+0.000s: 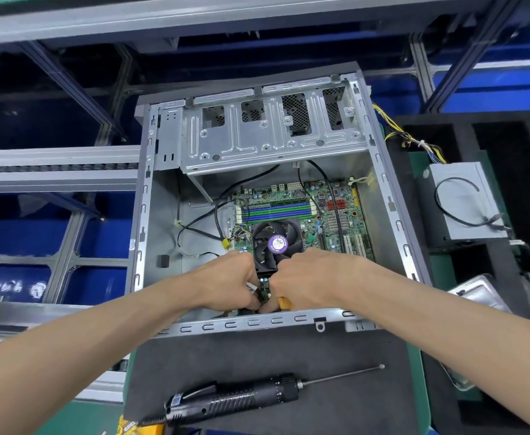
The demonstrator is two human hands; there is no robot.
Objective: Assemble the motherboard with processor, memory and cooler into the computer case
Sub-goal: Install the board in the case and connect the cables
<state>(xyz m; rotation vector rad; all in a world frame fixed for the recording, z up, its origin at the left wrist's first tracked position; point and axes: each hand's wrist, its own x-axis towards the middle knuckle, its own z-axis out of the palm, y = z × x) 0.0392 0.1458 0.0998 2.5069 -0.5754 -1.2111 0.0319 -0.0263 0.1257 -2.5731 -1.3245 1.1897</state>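
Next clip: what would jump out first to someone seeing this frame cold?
The open computer case fills the centre, with the green motherboard inside and a black cooler fan with a purple label on it. Both hands, left hand and right hand, meet at the board's near edge just below the fan, fingers curled around small connectors. An electric screwdriver lies untouched on the mat in front.

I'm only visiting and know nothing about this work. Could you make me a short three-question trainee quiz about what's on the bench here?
1. True or false: the electric screwdriver lies on the mat outside the computer case, in nobody's grip.
2. Where do the left hand and right hand work?
A. at the drive cage
B. at the near edge of the motherboard, just below the cooler fan
C. on the power supply
3. Fill in: the round label on the fan hub is ____.

Key: 1 true; 2 B; 3 purple.
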